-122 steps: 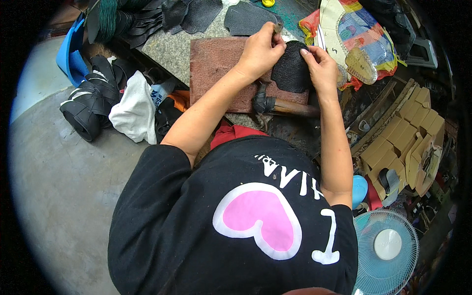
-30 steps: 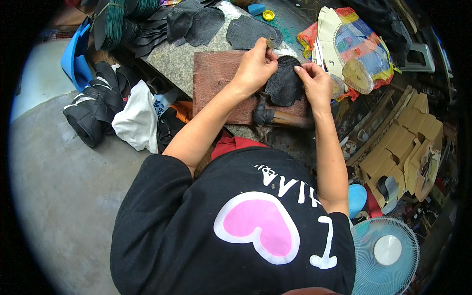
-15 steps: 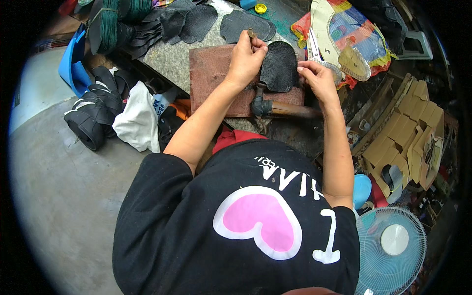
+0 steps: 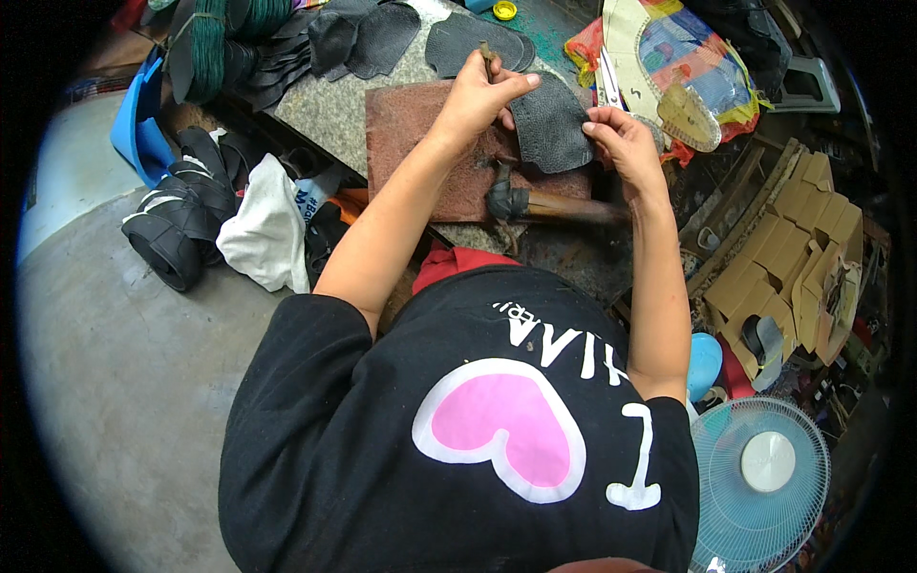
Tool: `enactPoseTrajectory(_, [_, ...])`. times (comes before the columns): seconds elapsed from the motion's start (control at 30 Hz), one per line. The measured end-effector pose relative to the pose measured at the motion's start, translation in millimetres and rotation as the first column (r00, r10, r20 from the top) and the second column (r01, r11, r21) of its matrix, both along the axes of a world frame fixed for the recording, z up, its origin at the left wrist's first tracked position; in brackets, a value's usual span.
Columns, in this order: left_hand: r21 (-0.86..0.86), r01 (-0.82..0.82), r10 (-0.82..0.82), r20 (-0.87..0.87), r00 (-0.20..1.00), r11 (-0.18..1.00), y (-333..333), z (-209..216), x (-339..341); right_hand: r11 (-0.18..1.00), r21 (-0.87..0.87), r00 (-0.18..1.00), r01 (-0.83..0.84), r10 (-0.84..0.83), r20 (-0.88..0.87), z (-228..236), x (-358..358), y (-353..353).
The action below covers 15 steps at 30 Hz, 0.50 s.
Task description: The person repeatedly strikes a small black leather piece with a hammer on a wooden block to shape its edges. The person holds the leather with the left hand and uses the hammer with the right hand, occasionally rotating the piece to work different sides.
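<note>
My right hand (image 4: 621,143) pinches the right edge of a black textured leather piece (image 4: 554,129) with a rounded outline. My left hand (image 4: 478,100) is closed around a small brass-coloured metal tool (image 4: 485,59), whose top sticks up above the fingers. The left fingertips are at the leather's left edge; whether they grip it too, I cannot tell. Beneath both hands lies a reddish-brown board (image 4: 401,143). A hammer (image 4: 564,209) with a dark head and wooden handle rests across the board's near edge, the handle pointing right.
More black leather pieces (image 4: 382,43) lie on the speckled stone slab (image 4: 325,115). Scissors (image 4: 608,81), a cream pattern piece (image 4: 630,57) and a colourful mesh bag (image 4: 693,57) are at the far right. A yellow cap (image 4: 505,12) sits at the back; a fan (image 4: 764,477) stands at lower right.
The leather piece has tilted and shifted slightly right, and its surface now looks greyer. My right hand has moved a little up and right with it; the left hand has shifted slightly.
</note>
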<state>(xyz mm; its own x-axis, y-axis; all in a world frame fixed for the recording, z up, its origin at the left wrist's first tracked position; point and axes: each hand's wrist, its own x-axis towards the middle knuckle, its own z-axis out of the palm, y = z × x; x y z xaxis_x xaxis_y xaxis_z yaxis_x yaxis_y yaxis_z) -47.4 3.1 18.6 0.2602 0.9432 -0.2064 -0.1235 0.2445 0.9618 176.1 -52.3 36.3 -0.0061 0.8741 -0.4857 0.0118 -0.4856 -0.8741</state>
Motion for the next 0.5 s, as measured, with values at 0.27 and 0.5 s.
enactPoseTrajectory(0.27, [0.483, 0.036, 0.25, -0.515, 0.82, 0.875, -4.2, -7.1, 5.4, 0.98, 0.198, 0.998, 0.017, -0.03, 0.059, -11.6, -7.2, -3.4])
enactPoseTrajectory(0.5, [0.567, 0.116, 0.339, -0.631, 0.698, 0.815, -5.8, -4.9, 8.8, 0.918, 0.397, 0.926, -0.001, -0.148, 0.346, -31.8, -16.7, -6.0])
